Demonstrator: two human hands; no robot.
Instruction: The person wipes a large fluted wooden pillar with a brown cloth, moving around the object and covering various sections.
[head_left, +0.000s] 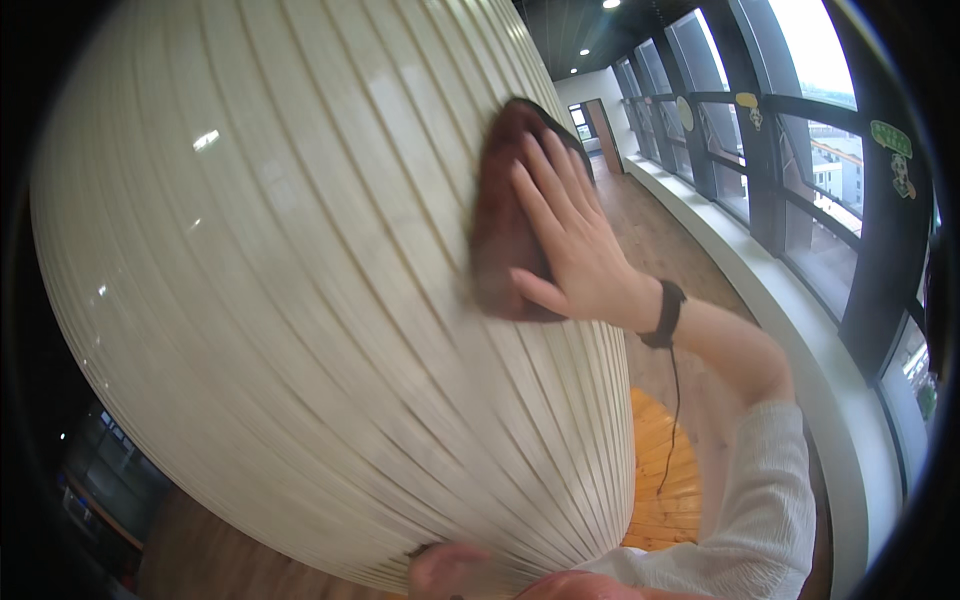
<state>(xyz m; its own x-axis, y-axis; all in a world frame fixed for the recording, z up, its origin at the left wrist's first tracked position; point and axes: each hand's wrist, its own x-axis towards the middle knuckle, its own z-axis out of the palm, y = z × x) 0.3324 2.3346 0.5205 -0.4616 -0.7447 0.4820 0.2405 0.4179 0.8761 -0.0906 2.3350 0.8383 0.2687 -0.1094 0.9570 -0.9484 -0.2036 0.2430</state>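
A dark red cloth (506, 217) lies flat against a large, curved, cream-white ribbed column (300, 247) that fills most of the view. My right hand (574, 225) presses on the cloth with its fingers spread, and a black band with a hanging cord circles that wrist. At the bottom edge, my left hand (446, 570) is low beside the ribbed surface, blurred and partly cut off, so its fingers cannot be made out well.
A round platform of orange-brown wood (664, 480) shows at the column's foot. To the right, a white ledge (750, 255) runs under tall dark-framed windows with stickers. Wooden floor (660, 240) stretches back to a doorway.
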